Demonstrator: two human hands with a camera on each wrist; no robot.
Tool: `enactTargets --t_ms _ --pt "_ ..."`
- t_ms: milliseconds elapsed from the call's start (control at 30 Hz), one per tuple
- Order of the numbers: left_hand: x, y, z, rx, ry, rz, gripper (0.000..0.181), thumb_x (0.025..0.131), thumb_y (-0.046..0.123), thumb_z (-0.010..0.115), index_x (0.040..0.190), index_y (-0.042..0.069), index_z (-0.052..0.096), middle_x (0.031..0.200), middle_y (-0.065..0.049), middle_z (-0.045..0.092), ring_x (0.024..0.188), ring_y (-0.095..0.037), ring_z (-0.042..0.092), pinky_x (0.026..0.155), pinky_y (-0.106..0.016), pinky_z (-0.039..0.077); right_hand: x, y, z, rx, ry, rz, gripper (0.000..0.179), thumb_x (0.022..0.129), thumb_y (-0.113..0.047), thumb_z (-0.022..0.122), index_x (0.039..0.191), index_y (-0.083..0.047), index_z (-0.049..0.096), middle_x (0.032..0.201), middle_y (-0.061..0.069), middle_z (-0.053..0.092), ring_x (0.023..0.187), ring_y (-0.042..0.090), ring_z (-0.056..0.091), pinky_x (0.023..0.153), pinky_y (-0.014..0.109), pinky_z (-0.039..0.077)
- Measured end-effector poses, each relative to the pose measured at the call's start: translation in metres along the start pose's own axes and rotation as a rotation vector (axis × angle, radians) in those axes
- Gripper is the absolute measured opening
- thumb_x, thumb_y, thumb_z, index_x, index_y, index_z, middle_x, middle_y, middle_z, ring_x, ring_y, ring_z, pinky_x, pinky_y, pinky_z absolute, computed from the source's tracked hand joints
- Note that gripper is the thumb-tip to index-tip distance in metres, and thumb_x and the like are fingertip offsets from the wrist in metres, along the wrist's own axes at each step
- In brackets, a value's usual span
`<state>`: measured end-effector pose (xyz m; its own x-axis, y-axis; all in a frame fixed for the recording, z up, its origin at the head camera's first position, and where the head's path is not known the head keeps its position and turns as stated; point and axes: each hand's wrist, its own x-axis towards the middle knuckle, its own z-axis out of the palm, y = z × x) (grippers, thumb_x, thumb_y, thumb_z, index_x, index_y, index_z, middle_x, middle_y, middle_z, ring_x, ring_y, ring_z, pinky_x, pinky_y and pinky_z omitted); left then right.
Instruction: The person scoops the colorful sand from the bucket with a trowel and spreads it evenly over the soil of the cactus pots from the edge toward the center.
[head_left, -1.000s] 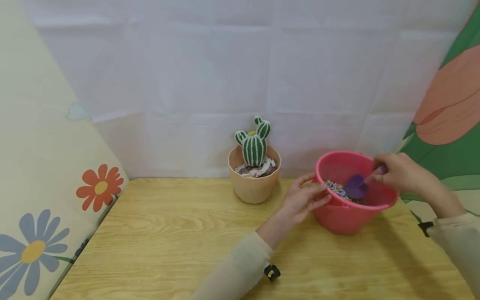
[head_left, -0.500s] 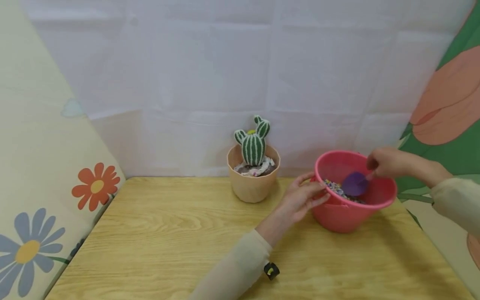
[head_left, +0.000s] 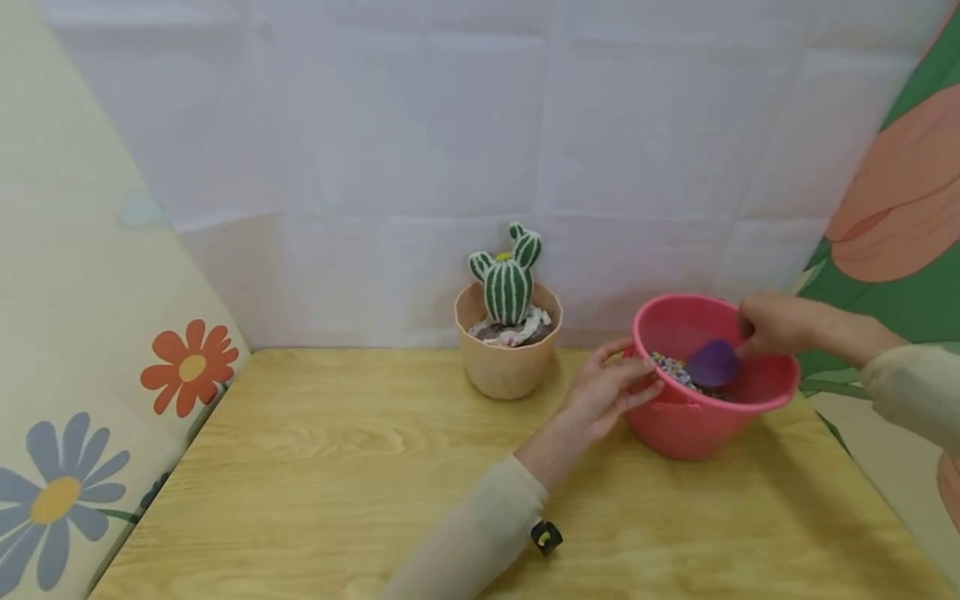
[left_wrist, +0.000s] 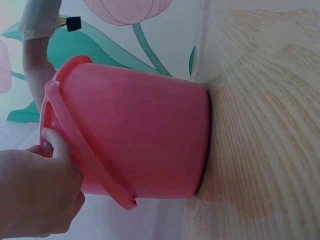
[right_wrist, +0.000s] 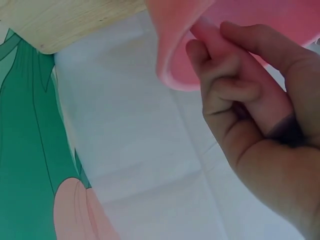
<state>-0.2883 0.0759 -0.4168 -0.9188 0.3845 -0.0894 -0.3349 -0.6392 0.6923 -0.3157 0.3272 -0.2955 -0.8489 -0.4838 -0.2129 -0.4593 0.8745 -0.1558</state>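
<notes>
On the right side of the table stands a pink bucket (head_left: 675,433), with small multicoloured granules (head_left: 670,367) inside. My left hand (head_left: 600,396) grips its rim from the left; in the left wrist view the thumb lies at the rim above the bucket's folded-down handle (left_wrist: 92,150). Inside the bucket, my right hand (head_left: 780,323) holds a small shovel (head_left: 714,364) with its purple blade against the granules. The right wrist view shows the fingers curled round the shovel's pink handle (right_wrist: 265,95), which ends in purple. Part of the blade's lower edge is hidden among the granules.
A green-and-white toy cactus (head_left: 508,292) sits in a peach pot (head_left: 502,375) left of the bucket, near the back edge of the wooden table (head_left: 337,467). White cloth (head_left: 397,167) hangs behind, with flower-printed panels (head_left: 67,333) at both sides.
My right forearm has swung to a flatter, more sideways angle, and the shovel has shifted slightly within the bucket. My left hand keeps its grip on the rim.
</notes>
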Motion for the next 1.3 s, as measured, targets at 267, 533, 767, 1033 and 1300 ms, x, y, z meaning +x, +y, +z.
enactTargets --t_ms 267,533,767,1033,1300 --pt "-0.001 0.003 0.002 -0.002 -0.003 0.006 0.052 0.088 -0.015 0.066 0.137 -0.003 0.054 0.11 -0.024 0.066 0.084 -0.024 0.069 0.085 -0.044 0.059 -0.001 0.002 0.002 -0.012 0.058 -0.019 0.02 0.088 -0.004 0.074 0.071 -0.009 0.066 0.062 -0.004 0.054 0.055 0.011 0.049 0.047 0.027 0.044" --pt "0.0 -0.002 0.003 -0.016 0.008 0.014 0.049 0.087 -0.016 0.067 0.133 -0.002 0.056 0.119 -0.03 0.063 0.086 -0.025 0.069 0.085 -0.044 0.06 -0.004 0.007 0.011 -0.034 0.107 -0.068 0.013 0.088 -0.001 0.074 0.076 -0.003 0.07 0.067 -0.003 0.061 0.056 0.009 0.056 0.047 0.025 0.051" --pt "0.0 -0.002 0.002 -0.004 0.008 0.027 0.05 0.088 -0.015 0.068 0.135 -0.004 0.056 0.114 -0.026 0.065 0.085 -0.025 0.069 0.085 -0.044 0.06 -0.007 0.012 0.017 -0.016 0.133 -0.092 0.014 0.089 -0.002 0.075 0.078 -0.01 0.074 0.068 -0.008 0.062 0.057 0.005 0.054 0.048 0.025 0.049" --pt "0.0 0.0 -0.002 -0.007 0.036 0.028 0.05 0.088 -0.015 0.068 0.135 -0.003 0.056 0.118 -0.029 0.064 0.085 -0.025 0.069 0.085 -0.044 0.059 -0.007 0.017 0.027 0.085 0.201 -0.121 0.013 0.085 0.003 0.078 0.079 -0.008 0.076 0.068 -0.009 0.065 0.055 0.002 0.056 0.046 0.024 0.049" --pt "0.0 0.0 0.0 -0.016 0.022 0.025 0.049 0.088 -0.015 0.068 0.134 -0.004 0.057 0.112 -0.025 0.066 0.086 -0.024 0.069 0.085 -0.044 0.059 -0.009 0.015 0.033 0.119 0.294 -0.148 0.013 0.081 0.006 0.08 0.086 -0.006 0.078 0.075 -0.006 0.07 0.061 0.001 0.061 0.048 0.024 0.052"
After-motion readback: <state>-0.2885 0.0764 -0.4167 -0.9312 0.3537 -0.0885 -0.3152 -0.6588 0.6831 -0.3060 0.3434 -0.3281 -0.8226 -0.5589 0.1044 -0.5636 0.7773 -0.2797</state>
